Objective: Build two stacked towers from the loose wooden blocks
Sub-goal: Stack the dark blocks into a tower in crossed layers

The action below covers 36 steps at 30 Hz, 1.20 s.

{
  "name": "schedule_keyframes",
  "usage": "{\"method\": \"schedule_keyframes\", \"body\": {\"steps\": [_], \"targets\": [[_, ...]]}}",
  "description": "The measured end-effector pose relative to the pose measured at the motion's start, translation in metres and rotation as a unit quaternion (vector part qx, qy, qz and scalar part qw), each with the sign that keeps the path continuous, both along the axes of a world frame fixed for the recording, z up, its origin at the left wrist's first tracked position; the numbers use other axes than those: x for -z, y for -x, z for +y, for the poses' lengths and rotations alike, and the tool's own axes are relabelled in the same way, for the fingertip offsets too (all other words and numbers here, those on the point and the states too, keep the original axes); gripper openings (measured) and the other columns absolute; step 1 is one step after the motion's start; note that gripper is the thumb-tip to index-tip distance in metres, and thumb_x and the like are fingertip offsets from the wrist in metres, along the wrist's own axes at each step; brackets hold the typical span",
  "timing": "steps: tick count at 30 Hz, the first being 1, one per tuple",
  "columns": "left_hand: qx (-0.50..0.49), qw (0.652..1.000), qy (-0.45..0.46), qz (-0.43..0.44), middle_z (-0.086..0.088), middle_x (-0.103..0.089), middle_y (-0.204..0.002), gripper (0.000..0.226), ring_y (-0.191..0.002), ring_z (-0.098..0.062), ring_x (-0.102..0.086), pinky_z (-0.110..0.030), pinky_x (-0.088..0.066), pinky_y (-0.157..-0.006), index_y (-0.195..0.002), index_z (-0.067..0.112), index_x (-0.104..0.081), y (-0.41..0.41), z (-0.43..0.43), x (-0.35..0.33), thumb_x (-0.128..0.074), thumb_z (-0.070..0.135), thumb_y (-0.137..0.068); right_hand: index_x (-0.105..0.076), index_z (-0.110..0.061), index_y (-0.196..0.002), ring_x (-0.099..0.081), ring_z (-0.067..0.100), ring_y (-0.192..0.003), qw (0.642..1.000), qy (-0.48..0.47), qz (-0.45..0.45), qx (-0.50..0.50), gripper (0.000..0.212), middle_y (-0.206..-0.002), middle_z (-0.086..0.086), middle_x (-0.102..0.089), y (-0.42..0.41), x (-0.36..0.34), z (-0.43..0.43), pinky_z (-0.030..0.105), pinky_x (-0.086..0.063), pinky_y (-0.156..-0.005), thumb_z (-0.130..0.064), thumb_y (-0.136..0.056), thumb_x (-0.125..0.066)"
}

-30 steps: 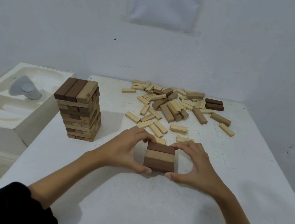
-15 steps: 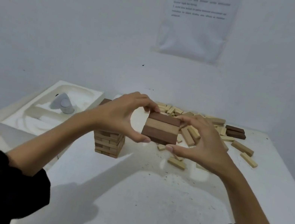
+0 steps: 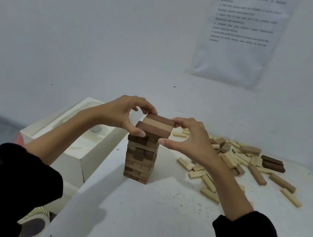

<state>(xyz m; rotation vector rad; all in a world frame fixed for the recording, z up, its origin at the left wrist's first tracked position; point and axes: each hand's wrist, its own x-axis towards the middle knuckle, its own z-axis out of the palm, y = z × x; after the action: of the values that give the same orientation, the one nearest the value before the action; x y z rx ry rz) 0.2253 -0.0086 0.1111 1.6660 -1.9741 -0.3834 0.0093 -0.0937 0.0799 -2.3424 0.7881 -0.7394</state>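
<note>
A tower of stacked wooden blocks [image 3: 140, 157] stands on the white table [image 3: 154, 222], left of centre. Just above its top I hold a flat layer of three blocks [image 3: 157, 126], dark, light, dark, side by side. My left hand [image 3: 122, 115] pinches the layer's left side between thumb and fingers. My right hand [image 3: 189, 138] pinches its right side the same way. The layer sits slightly askew over the tower top; whether it touches the tower I cannot tell. Loose blocks [image 3: 236, 159] lie scattered at the right rear of the table.
A white moulded box [image 3: 82, 153] stands against the table's left side, with a small grey object inside it. A printed sheet [image 3: 241, 35] hangs on the wall behind. Two dark blocks [image 3: 273, 163] lie together at the far right of the pile.
Both hands lifted the three-block layer off the table and carried it left and up, to just above the tower. The camera view tilted up and shifted.
</note>
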Motion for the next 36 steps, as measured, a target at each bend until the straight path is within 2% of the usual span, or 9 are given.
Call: {"method": "schedule_keyframes", "body": {"steps": [10,16,22,24,26,28,30,33,36], "targets": [[-0.016,0.999,-0.020,0.034,0.013,-0.060,-0.111,0.060,-0.108,-0.003,-0.052,-0.024,-0.041,-0.093,-0.109,0.042,-0.057,-0.020,0.001,0.020,-0.073,0.057,-0.053,-0.051,-0.042,-0.105,-0.041,0.011,-0.111,1.000,-0.017,0.017,-0.004,0.050,-0.098,-0.023,-0.048,-0.019,0.009,0.001,0.044,-0.036,-0.099,-0.050,-0.064,-0.078],[-0.013,0.999,-0.020,0.035,0.013,-0.060,-0.112,0.061,-0.110,-0.005,-0.052,-0.027,-0.042,-0.095,-0.110,0.043,-0.056,-0.024,0.000,0.024,-0.072,0.059,-0.054,-0.055,-0.036,-0.111,-0.041,0.012,-0.113,0.999,-0.027,0.015,-0.006,0.054,-0.102,-0.019,-0.049,-0.021,0.011,0.000,0.044,-0.036,-0.099,-0.050,-0.064,-0.078],[-0.018,0.999,-0.019,0.039,0.013,-0.059,-0.114,0.061,-0.109,-0.003,-0.052,-0.025,-0.042,-0.094,-0.111,0.042,-0.054,-0.023,0.002,0.026,-0.071,0.059,-0.055,-0.050,-0.038,-0.109,-0.041,0.011,-0.115,0.999,-0.050,0.004,-0.016,0.051,-0.107,-0.015,-0.050,-0.020,0.012,0.003,0.042,-0.036,-0.101,-0.046,-0.067,-0.078],[-0.023,0.999,-0.017,0.035,0.015,-0.057,-0.117,0.066,-0.110,0.000,-0.051,-0.023,-0.042,-0.094,-0.116,0.044,-0.051,-0.023,0.004,0.026,-0.071,0.061,-0.055,-0.050,-0.033,-0.120,-0.039,0.011,-0.118,0.999,-0.052,0.010,-0.013,0.061,-0.114,-0.013,-0.049,-0.020,0.012,0.004,0.043,-0.035,-0.103,-0.048,-0.067,-0.077],[-0.030,0.998,-0.016,0.046,0.016,-0.052,-0.127,0.084,-0.116,0.004,-0.048,-0.020,-0.040,-0.096,-0.128,0.044,-0.040,-0.023,0.007,0.028,-0.070,0.071,-0.054,-0.036,-0.029,-0.138,-0.031,0.013,-0.126,0.998,-0.063,0.026,-0.011,0.088,-0.130,-0.009,-0.041,-0.016,0.011,0.006,0.045,-0.030,-0.108,-0.057,-0.063,-0.073],[-0.047,0.994,-0.013,0.100,0.013,-0.042,-0.141,0.104,-0.127,0.004,-0.039,-0.016,-0.035,-0.100,-0.141,0.038,-0.027,-0.020,0.011,0.033,-0.057,0.087,-0.054,-0.013,-0.027,-0.148,-0.014,0.013,-0.137,0.996,-0.082,0.040,-0.004,0.114,-0.149,-0.005,-0.022,-0.012,0.009,0.012,0.045,-0.019,-0.114,-0.066,-0.054,-0.064],[-0.085,0.976,-0.014,0.200,0.013,-0.030,-0.149,0.114,-0.135,0.001,-0.029,-0.019,-0.027,-0.109,-0.148,0.029,-0.017,-0.011,0.015,0.040,-0.034,0.096,-0.057,0.003,-0.025,-0.150,0.004,0.010,-0.142,0.993,-0.110,0.048,-0.005,0.123,-0.156,-0.008,0.001,-0.006,0.009,0.021,0.044,-0.009,-0.114,-0.068,-0.052,-0.058],[-0.142,0.920,-0.055,0.361,0.010,-0.019,-0.156,0.093,-0.144,-0.006,-0.016,-0.031,-0.014,-0.119,-0.152,0.022,-0.012,0.011,0.014,0.049,-0.007,0.081,-0.079,0.016,-0.020,-0.148,0.018,0.010,-0.141,0.986,-0.136,0.091,-0.032,0.120,-0.155,-0.009,0.019,-0.003,0.015,0.038,0.043,0.000,-0.115,-0.066,-0.063,-0.056],[-0.175,0.882,-0.092,0.429,0.007,-0.015,-0.158,0.081,-0.146,-0.011,-0.012,-0.038,-0.007,-0.121,-0.152,0.021,-0.011,0.025,0.013,0.052,-0.003,0.069,-0.087,0.021,-0.017,-0.146,0.024,0.014,-0.140,0.982,-0.130,0.129,-0.043,0.113,-0.154,-0.004,0.025,-0.010,0.025,0.047,0.045,0.004,-0.114,-0.061,-0.076,-0.057]]}}
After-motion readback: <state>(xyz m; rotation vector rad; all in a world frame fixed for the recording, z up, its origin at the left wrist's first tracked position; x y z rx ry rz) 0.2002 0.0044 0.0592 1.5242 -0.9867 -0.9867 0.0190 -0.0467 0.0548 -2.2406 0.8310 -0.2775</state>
